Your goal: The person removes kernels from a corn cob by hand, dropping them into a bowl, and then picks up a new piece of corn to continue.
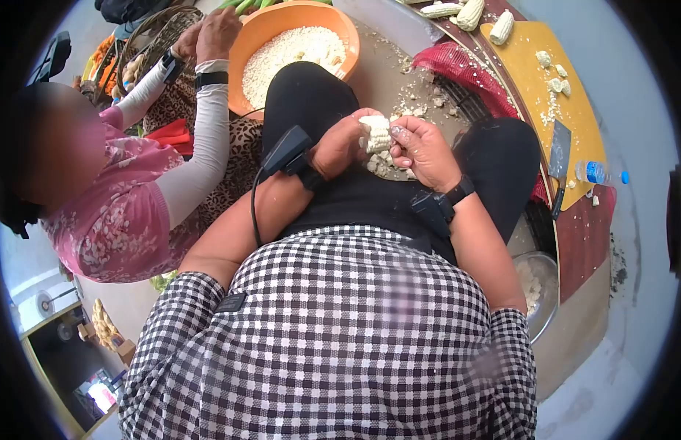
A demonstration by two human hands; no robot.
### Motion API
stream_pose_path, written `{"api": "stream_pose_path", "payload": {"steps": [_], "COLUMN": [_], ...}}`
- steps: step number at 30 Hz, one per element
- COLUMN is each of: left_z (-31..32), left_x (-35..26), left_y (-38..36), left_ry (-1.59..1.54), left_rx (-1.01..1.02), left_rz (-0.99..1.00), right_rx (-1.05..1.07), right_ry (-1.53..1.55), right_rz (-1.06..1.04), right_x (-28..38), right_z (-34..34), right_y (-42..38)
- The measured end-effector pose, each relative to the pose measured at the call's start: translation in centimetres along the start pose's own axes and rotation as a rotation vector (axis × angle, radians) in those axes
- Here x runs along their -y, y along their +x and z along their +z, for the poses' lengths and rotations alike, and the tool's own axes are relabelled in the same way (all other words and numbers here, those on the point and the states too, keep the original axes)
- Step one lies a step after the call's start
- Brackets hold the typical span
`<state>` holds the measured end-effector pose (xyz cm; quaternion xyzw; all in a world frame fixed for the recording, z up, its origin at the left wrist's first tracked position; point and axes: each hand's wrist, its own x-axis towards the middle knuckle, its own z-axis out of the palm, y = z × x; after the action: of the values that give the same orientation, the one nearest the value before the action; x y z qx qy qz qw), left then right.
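A short piece of white corn cob with rows of kernels is in my left hand, whose fingers wrap its left end. My right hand meets the cob's right end, thumb against the kernels and the other fingers curled in. Bits of kernel stick to that thumb. Below the cob, between my knees, lie pale cob pieces, partly hidden by my hands. An orange basin holding many loose white kernels stands beyond my left knee.
On the right, a yellow cutting board bears a cleaver and cob pieces. A water bottle lies beside it. Near my right elbow is a metal bowl. A co-worker in a pink flowered top sits close on the left.
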<state>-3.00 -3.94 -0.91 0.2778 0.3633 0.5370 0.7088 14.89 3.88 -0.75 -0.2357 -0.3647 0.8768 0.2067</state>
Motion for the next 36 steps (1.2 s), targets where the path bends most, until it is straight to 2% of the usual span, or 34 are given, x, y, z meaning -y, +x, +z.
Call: {"api": "stream_pose_path", "payload": {"steps": [4, 9, 12, 15, 18, 19, 28, 33, 36], "left_z": [0.5, 1.4, 1.3, 1.2, 1.0, 0.9, 0.9, 1.0, 1.1], "left_x": [0.0, -0.3, -0.3, -0.2, 0.3, 0.4, -0.1, -0.1, -0.2], "left_y": [-0.3, -0.7, -0.6, -0.7, -0.6, -0.6, -0.4, -0.5, -0.7], "left_ry": [-0.092, -0.059, 0.041, 0.176, 0.260, 0.276, 0.112, 0.040, 0.018], "left_rx": [-0.002, -0.003, 0.032, 0.034, 0.027, 0.025, -0.033, -0.019, 0.003], "left_rz": [0.027, 0.063, 0.062, 0.062, 0.096, 0.111, 0.016, 0.048, 0.071], "right_rx": [0.028, 0.043, 0.090, 0.050, 0.021, 0.020, 0.053, 0.052, 0.045], "right_ry": [0.086, 0.250, 0.224, 0.160, -0.074, -0.058, 0.007, -0.005, 0.164], "right_rz": [-0.036, -0.043, -0.031, -0.004, -0.031, -0.027, -0.033, -0.104, -0.099], "right_x": [-0.1, -0.8, -0.4, 0.2, -0.5, -0.5, -0.2, -0.2, -0.3], "right_z": [0.5, 0.3, 0.3, 0.9, 0.4, 0.4, 0.4, 0.9, 1.0], "right_y": [-0.2, -0.4, -0.7, -1.1, -0.8, -0.9, -0.6, -0.7, -0.7]}}
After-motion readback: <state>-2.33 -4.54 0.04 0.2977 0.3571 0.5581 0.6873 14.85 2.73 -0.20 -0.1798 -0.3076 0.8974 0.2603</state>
